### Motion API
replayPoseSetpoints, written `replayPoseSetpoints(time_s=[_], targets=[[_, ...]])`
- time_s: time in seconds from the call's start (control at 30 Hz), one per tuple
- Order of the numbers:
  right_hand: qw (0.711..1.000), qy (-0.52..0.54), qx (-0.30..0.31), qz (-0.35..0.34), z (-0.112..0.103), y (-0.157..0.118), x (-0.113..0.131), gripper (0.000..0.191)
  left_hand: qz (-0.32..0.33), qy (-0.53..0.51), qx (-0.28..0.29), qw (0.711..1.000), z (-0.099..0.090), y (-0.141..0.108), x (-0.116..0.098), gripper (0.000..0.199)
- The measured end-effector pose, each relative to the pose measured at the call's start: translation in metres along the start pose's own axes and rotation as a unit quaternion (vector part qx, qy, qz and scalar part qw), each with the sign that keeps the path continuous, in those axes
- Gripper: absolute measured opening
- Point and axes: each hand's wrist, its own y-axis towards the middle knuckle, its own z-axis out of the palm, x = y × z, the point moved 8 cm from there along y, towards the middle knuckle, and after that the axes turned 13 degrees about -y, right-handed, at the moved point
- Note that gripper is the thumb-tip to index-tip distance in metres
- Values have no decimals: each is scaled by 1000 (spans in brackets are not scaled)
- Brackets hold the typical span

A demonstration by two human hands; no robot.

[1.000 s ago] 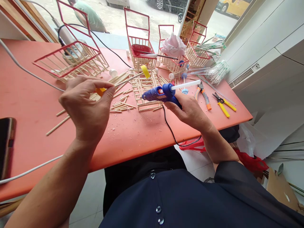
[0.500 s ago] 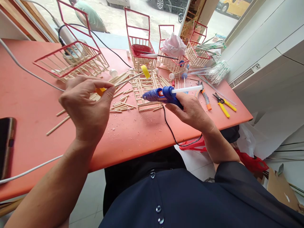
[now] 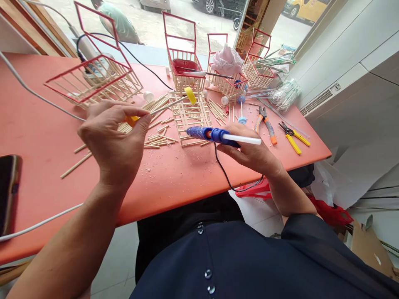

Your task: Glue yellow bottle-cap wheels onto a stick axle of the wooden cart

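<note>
Between thumb and forefinger, my left hand [image 3: 114,139] pinches a thin wooden stick [image 3: 170,104]. A yellow piece [image 3: 190,95] sits on the stick's far end, and another yellow bit [image 3: 132,121] shows by my fingers. My right hand [image 3: 249,151] is wrapped round a blue hot glue gun [image 3: 215,135], with a white glue stick [image 3: 243,139] poking from its back. The gun's nozzle points left, over the near part of a ladder-like wooden stick frame [image 3: 190,114] on the table. Loose cut sticks [image 3: 160,139] lie between the frame and my left hand.
Small red-rimmed stick carts [image 3: 93,79] stand along the back of the orange table [image 3: 174,178]. Pliers [image 3: 266,124] and yellow-handled cutters [image 3: 294,137] lie at the right. A phone [image 3: 8,195] is at the left edge. The gun's black cord [image 3: 222,168] hangs past the front edge.
My right hand has rolled the glue gun, so its rear and the glue stick now tip lower. The left hand and its stick have barely moved.
</note>
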Motion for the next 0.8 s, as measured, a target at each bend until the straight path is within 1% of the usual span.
replayPoseSetpoints(time_s=[0.2,0.27,0.37,0.47,0.53,0.6,0.7,0.8], targets=[[1000,16,-17,-10,-5,-1,1,22,-9,6,1,1000,0,-1,0,20],[1000,-5,-16,-13,-5,-1,1,25,-10,7,2,1000,0,-1,0,19],[997,-59,-16,-39,-2,-4,4,30,-12,4,2,1000,0,0,0,19],[991,-111,14,-71,4,-9,8,33,-14,3,-1,1000,-1,0,1,16],[986,-148,40,-68,8,-12,7,33,-15,0,-4,1000,-1,1,2,14],[979,-185,54,-59,10,-16,5,34,-15,-4,-8,1000,-1,1,2,14],[973,-213,56,-65,11,-19,5,33,-16,-5,-14,1000,-2,1,2,13],[973,-209,56,-80,12,-20,5,31,-21,-6,-11,1000,-2,1,1,12]])
